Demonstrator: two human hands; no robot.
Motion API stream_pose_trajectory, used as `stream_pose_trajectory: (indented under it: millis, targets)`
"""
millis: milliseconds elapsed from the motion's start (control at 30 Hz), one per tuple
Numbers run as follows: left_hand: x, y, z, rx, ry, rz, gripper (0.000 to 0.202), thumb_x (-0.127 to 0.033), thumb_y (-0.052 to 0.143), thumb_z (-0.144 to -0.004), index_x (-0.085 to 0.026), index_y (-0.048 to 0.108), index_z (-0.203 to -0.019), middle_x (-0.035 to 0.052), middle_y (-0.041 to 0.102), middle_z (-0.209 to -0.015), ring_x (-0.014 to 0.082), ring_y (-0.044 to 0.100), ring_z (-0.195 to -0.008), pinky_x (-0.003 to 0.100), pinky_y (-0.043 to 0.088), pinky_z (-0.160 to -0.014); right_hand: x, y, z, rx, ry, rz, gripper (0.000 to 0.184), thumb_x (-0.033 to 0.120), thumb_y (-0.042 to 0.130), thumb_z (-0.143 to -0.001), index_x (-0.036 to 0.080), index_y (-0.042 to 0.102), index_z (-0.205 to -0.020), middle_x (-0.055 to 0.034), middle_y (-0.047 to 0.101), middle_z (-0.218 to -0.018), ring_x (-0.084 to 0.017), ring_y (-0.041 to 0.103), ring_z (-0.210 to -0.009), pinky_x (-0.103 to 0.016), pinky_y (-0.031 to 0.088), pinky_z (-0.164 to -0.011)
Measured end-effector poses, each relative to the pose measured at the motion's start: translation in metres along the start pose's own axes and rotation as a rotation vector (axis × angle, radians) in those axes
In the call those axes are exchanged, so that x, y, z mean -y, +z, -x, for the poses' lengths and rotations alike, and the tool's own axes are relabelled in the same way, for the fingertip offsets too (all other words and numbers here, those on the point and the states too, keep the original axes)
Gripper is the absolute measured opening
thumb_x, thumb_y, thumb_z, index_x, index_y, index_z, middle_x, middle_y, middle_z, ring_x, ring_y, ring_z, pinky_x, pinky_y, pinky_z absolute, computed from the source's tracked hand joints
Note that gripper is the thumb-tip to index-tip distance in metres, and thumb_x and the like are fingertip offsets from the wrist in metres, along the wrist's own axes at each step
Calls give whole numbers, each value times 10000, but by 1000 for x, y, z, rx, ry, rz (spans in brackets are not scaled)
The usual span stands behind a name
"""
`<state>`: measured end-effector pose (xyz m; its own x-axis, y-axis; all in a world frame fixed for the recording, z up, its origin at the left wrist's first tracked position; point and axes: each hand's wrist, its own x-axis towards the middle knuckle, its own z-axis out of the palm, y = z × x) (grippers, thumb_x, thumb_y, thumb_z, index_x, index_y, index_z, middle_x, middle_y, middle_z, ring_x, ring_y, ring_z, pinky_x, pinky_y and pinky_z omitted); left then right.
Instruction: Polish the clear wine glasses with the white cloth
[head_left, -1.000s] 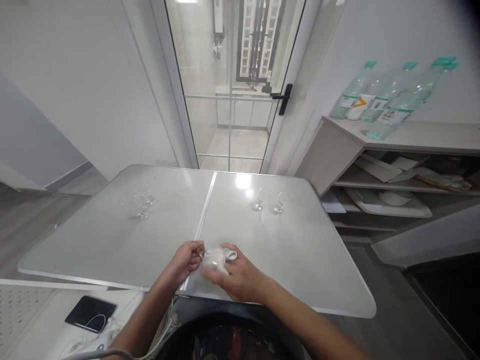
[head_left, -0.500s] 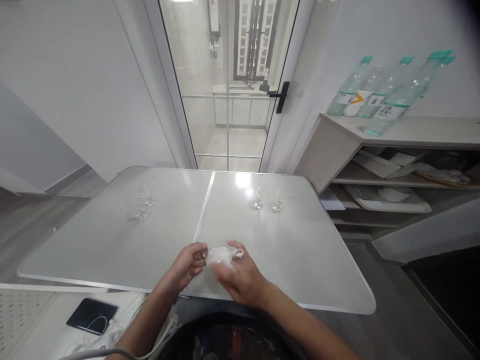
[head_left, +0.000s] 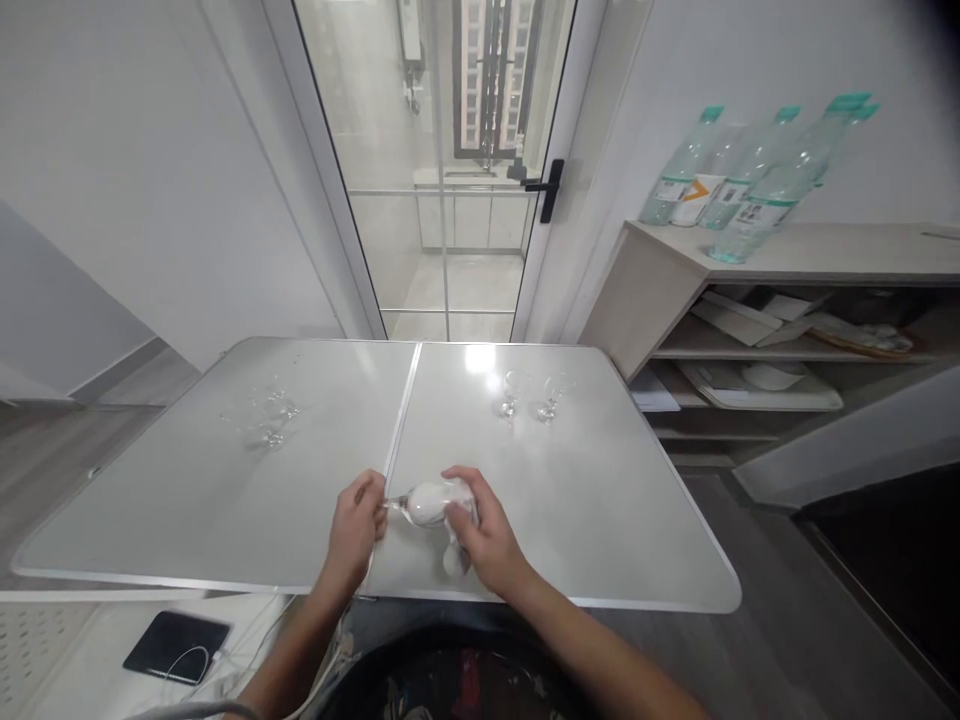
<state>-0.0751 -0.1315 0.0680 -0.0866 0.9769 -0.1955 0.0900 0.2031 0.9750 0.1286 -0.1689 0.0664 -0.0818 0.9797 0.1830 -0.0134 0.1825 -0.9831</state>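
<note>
A small stemmed glass (head_left: pixel 409 503) lies sideways between my hands above the near middle of the table, its foot end to the left. My left hand (head_left: pixel 358 515) is closed on the foot end of its stem; the foot itself is hidden by the fingers. My right hand (head_left: pixel 484 535) is wrapped around the rim end with a white cloth (head_left: pixel 435 503). White shows through the bowl, and a loose end of the cloth hangs below my right fingers. Whether the cloth lies wholly inside the bowl I cannot tell.
Two stemmed glasses (head_left: pixel 546 410) stand upright at the back right of the grey table (head_left: pixel 600 500). Several clear glasses (head_left: pixel 271 437) are at the left. Plastic bottles (head_left: pixel 761 205) top a shelf unit (head_left: pixel 675 290) on the right. A black tablet (head_left: pixel 176 645) with cables lies lower left.
The glass has come into clearer view, with its stem now showing between my hands. My left hand has shifted slightly left and turned; the cloth's loose end now hangs below my right hand.
</note>
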Motion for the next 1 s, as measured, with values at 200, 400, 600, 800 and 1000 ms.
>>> stream_pose_trajectory:
  millis: [200, 400, 600, 800, 1000]
  targets:
    - [9, 4, -9, 220, -429, 194, 421, -442, 750, -706, -222, 392, -675, -120, 186, -583, 37, 102, -453, 192, 49, -419, 0, -14, 5, 410, -645, 514, 293, 206, 551, -953, 370, 704, -1140, -5, 736, -937, -204, 644, -894, -547, 366, -1171]
    - [13, -1, 7, -50, 265, -101, 283, -425, 545, -972, -211, 478, -800, -64, 352, -645, 91, 338, -519, 213, 285, -497, 1, -4, 1, -34, 125, -61, 307, 416, 617, -970, 274, 617, -1243, -20, 666, -947, -182, 605, -787, -297, 507, -754]
    - [22, -10, 9, -71, 835, -480, 143, -220, 571, -929, -207, 535, -791, -25, 463, -679, 124, 417, -581, 260, 355, -591, -11, -1, -10, -92, 654, -587, 496, 524, 843, -734, 213, 637, -1060, 24, 581, -756, -143, 536, -642, -239, 414, -596]
    - [15, -2, -1, 16, 117, -38, 302, -413, 606, -887, -222, 442, -719, -71, 301, -607, 97, 286, -485, 216, 246, -446, -3, -7, -2, 21, 133, -118, 321, 464, 582, -982, 286, 603, -1249, -20, 663, -935, -192, 610, -828, -355, 506, -846]
    - [10, -2, -7, 236, -292, 90, 438, -518, 719, -760, -227, 399, -687, -97, 269, -579, 66, 209, -443, 194, 155, -401, -1, -5, 3, 193, -468, 399, 257, 230, 523, -968, 291, 657, -1178, -41, 728, -968, -209, 633, -860, -468, 446, -1056]
